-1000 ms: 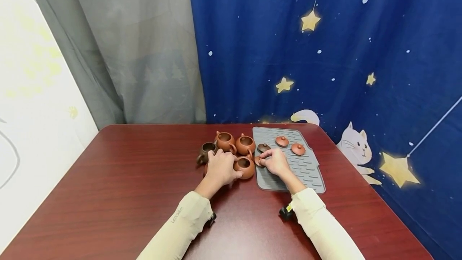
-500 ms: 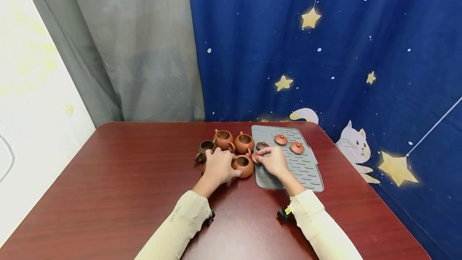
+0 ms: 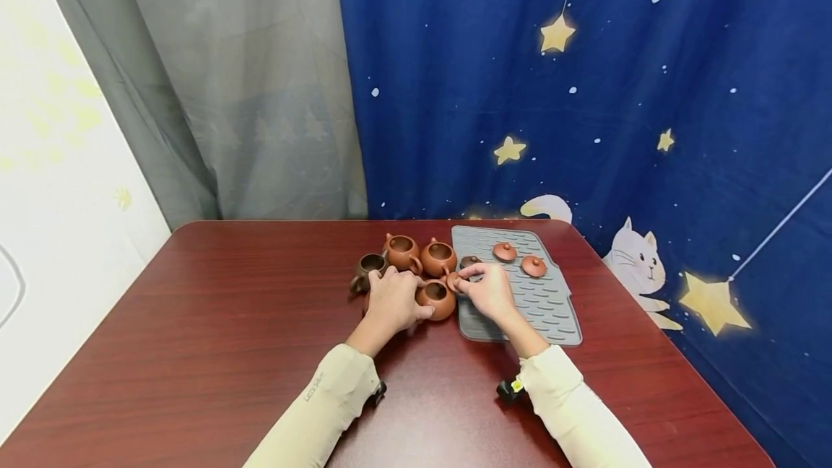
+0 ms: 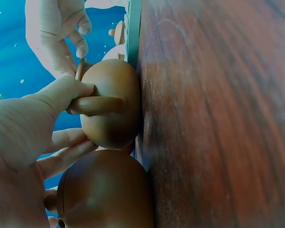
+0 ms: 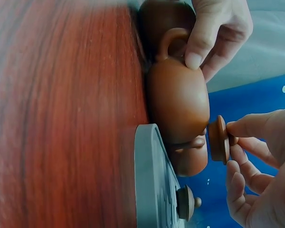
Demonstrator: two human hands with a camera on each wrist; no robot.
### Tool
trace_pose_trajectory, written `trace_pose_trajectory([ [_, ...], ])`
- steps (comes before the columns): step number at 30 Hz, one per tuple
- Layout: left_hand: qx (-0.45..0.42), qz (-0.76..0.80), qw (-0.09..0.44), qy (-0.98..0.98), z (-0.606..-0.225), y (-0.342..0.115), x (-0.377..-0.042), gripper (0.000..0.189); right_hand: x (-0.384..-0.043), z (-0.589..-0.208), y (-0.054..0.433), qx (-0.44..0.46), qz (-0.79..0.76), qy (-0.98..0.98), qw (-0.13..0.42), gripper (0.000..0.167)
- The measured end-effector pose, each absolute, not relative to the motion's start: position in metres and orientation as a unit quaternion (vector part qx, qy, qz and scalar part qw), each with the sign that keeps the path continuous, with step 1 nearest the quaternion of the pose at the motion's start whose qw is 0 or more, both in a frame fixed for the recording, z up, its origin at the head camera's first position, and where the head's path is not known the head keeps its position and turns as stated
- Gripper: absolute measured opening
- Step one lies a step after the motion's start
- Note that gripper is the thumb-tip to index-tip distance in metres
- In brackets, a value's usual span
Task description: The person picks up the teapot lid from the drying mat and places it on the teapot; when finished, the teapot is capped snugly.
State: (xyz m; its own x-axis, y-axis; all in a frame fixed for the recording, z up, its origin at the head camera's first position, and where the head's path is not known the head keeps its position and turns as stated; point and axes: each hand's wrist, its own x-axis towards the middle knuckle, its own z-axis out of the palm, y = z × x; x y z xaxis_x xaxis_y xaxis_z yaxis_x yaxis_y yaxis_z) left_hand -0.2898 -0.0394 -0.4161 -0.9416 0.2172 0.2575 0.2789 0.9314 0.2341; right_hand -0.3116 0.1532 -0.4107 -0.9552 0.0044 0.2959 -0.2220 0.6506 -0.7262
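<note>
My left hand [image 3: 393, 302] holds a small reddish-brown clay teapot [image 3: 440, 305], thumb at its handle side and fingers across the top. The teapot stands upright with its mouth uncovered. Between thumb and fingers, my right hand [image 3: 492, 291] pinches the knob of a clay teapot lid [image 5: 219, 140]. The lid is in the air beside the teapot's rim, apart from the mouth. Another brown teapot [image 4: 104, 190], with a knobbed lid on top, stands under my left hand and is mostly hidden in the head view.
Two more reddish open teapots [image 3: 399, 250] and a dark brown open one [image 3: 373, 263] stand behind my left hand. On the grey ridged mat [image 3: 520, 316] lie two reddish lids [image 3: 534, 266] and a dark lid [image 3: 469, 261]. Everything rests on a red-brown table [image 3: 227, 323].
My right hand has lifted the lid from the mat's left edge and moved it slightly left toward the teapot. The left hand keeps its hold on the teapot.
</note>
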Motion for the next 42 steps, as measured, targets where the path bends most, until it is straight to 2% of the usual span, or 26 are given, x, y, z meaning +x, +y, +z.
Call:
trace_pose_trajectory([
  [20,-0.137,-0.116,0.122,-0.976,-0.415,-0.04,-0.292,0.045,-0.306,-0.411,0.137,0.121,0.429,-0.885,0.134,0.006],
  [29,-0.136,-0.121,0.126,-0.975,-0.417,-0.04,-0.292,0.043,-0.307,-0.414,0.131,0.142,0.414,-0.886,0.153,0.006],
  [42,-0.137,-0.115,0.141,-0.974,-0.416,-0.041,-0.294,0.037,-0.306,-0.417,0.124,0.15,0.417,-0.882,0.157,0.006],
])
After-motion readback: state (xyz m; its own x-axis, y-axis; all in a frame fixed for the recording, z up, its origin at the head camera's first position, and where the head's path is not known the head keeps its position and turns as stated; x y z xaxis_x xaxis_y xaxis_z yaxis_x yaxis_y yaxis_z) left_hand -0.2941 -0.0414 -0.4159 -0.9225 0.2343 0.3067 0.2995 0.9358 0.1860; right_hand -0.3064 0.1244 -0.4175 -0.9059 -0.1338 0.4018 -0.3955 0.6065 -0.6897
